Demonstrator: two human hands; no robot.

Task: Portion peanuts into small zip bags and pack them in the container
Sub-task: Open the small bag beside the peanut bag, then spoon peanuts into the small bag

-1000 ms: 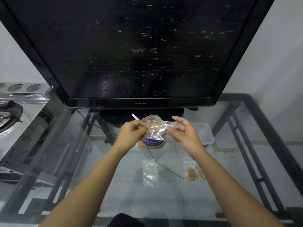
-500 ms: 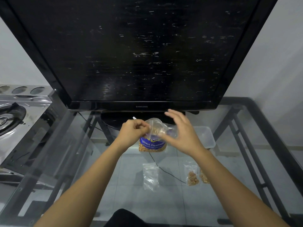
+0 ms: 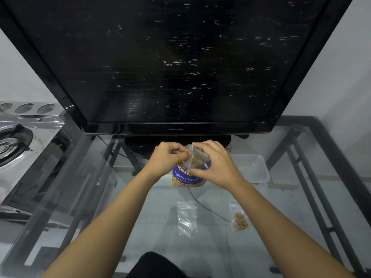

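R fingers (image 3: 202,146) closer, prob. on bag (image 3: 195,161)

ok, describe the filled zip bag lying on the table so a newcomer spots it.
Find the big black TV on the glass table. In front, two small clear bags lie flat between the forearms. The filled zip bag is the right one: it alone holds a peanut clump; the empty zip bag is clear.

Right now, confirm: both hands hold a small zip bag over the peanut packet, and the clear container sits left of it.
No. In the head view the clear container sits right of the peanut packet, not left; the rest holds.
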